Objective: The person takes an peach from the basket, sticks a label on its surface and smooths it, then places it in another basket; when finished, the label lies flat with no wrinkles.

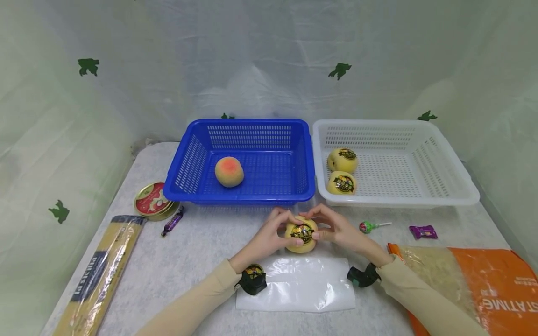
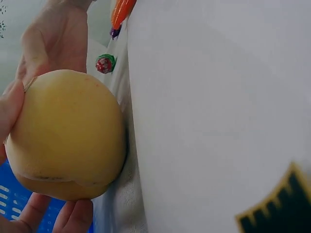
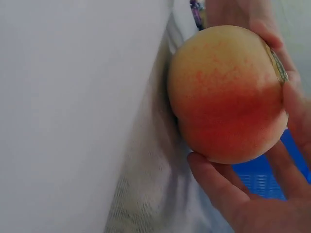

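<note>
In the head view, a yellow peach (image 1: 300,246) with a black-and-gold sticker (image 1: 303,233) on top sits close behind a white sheet. My left hand (image 1: 274,233) grips its left side, thumb at the sticker's edge and fingers round the back. From the right, my right hand (image 1: 336,228) holds it the same way, its thumb also at the sticker. The right wrist view shows a red blush on this peach (image 3: 228,97); the left wrist view shows its plain yellow side. On the glossy white sheet (image 1: 302,291), another sticker (image 1: 254,270) lies beside the left wrist camera.
A blue basket (image 1: 239,201) holds one peach (image 1: 229,171) without a visible sticker. The white basket (image 1: 399,201) holds two stickered peaches (image 1: 342,160). Around lie a tin (image 1: 153,200), wrapped candies (image 1: 423,232), a lollipop (image 1: 366,227), a spaghetti pack (image 1: 101,270) and an orange pasta bag (image 1: 483,280).
</note>
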### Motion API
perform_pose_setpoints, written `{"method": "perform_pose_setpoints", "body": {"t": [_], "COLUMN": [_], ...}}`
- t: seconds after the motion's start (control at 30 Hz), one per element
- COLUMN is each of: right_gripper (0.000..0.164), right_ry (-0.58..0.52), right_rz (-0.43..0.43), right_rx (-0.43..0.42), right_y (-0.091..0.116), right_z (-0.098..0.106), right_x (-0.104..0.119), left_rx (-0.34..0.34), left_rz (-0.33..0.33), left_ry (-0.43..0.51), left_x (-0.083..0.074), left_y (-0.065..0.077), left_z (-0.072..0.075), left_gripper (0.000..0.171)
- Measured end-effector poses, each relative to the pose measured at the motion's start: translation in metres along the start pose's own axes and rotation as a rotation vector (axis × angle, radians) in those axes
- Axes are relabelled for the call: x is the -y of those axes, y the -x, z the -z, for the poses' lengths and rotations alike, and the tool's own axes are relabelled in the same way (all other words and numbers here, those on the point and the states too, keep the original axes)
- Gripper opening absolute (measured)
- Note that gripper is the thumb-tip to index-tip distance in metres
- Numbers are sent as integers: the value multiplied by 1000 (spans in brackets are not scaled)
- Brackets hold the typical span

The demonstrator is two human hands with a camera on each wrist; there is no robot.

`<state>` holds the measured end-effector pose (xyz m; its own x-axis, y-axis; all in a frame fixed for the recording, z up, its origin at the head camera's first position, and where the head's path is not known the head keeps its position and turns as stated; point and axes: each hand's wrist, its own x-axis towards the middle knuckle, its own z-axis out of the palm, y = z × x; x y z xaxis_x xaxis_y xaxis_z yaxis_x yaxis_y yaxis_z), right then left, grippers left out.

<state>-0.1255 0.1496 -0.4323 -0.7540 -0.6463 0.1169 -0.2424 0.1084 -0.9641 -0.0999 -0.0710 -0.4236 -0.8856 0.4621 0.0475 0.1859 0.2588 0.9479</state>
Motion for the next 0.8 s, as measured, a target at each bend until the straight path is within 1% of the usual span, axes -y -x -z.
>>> {"method": "perform_pose_setpoints", "body": {"t": [0.13,0.2,0.27,0.43,0.5,0.6,0.7,0.8], "right_gripper": [29,27,26,21,19,18,20,22], "right_ry": [-27,-35,-49,-72,-92,-157,-225,-191], "right_rz": [-6,-14,-27,-80,-111,-177,-221,-202], "right_rx": [8,5,5,-13,-37,-81,-103,-77], "right_y": [-1,-1,0,-1,-3,-5,-6,-4], "right_z": [0,1,1,-1,-2,-5,-6,-6], "right_x": [-1,-2,-1,2,2,6,10,10], "left_rx": [35,52,56,17,2,-17,-49,-49], "left_rz": [8,11,17,76,87,81,80,75], "left_ry": [54,77,108,164,159,136,121,112], "left_x": [-15,-18,-17,-1,4,3,1,2], "left_y": [3,3,2,-3,-5,-8,-10,-8], "left_z": [6,8,9,7,6,4,2,1], "left_gripper": [26,24,22,19,17,16,15,13]}}
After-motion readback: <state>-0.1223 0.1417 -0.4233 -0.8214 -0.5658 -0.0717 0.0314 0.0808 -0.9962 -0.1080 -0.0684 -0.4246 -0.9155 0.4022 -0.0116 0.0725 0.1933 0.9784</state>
